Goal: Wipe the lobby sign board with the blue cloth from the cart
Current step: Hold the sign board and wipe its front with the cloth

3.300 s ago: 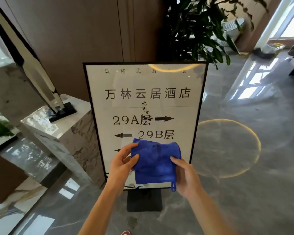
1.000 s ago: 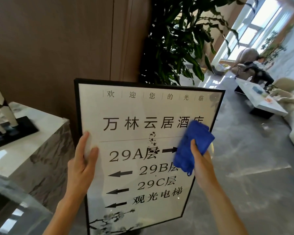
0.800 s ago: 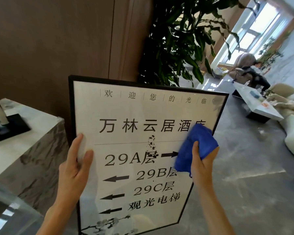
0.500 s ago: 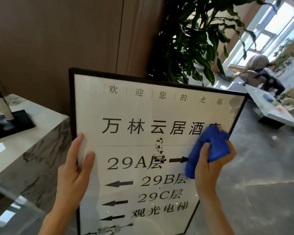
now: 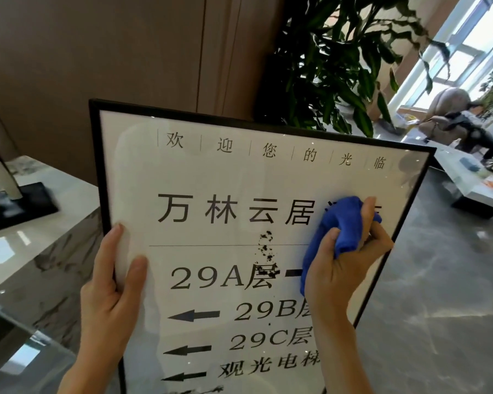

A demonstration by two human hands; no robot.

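lower centre of the frame, nearest: left hand [image 5: 111, 291], thumb on the glass face and fingers wrapped over the left black frame edge of the sign board [image 5: 211, 177], gripping it.

lower right of centre: right hand [image 5: 345, 260], fingers curled round a bunched blue cloth [image 5: 333, 231], holding it pressed against the right half of the board face, covering part of the large heading and the end of the arrow beside "29a".

centre: the board itself, white panel under reflective glass in a thin black frame, tilted so its top edge slopes down to the right. printed black characters, floor lines 29a, 29b, 29c, arrows pointing left. a cluster of dark specks [image 5: 265, 248] on the glass at mid-board, just left of the cloth, not touched by it.

left of frame: white marble-patterned plinth [image 5: 40, 251], glossy top, carrying a black base [image 5: 20, 206] with a mirrored sculpture, only partly in view.

right of frame: grey polished stone floor [image 5: 439, 308] with pale veining.

upper left and centre, behind: brown panelled wall [image 5: 111, 52].

upper centre right: large dark-leaved potted plant [image 5: 339, 61] behind the board's top edge.

far upper right: low white table [image 5: 475, 189] with small items, a seated person [image 5: 473, 129] in an armchair, bright tall windows [image 5: 473, 49].
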